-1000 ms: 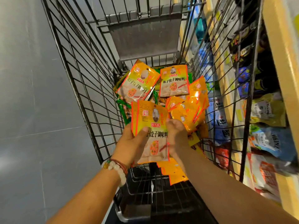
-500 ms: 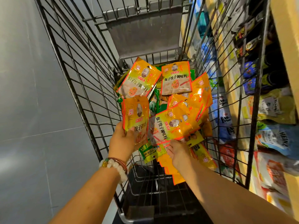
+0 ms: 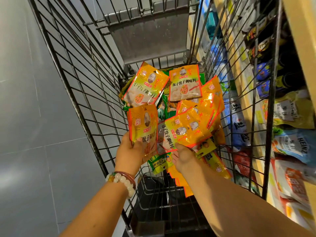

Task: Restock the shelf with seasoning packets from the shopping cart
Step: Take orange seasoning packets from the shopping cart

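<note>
We see two bare forearms and two hands, with no sleeves in view on either arm. The left hand (image 3: 130, 151) has short nails, and the thumb nail is plain, without polish. On the left wrist we see two bracelets (image 3: 123, 181) side by side. One is a string of round, pale, milky beads with one amber-yellow bead at the outer side. The other, closer to the hand, is a thin dark red band. The right hand (image 3: 185, 159) wears nothing that we can see: no ring, and no watch or bracelet on its wrist.
</note>
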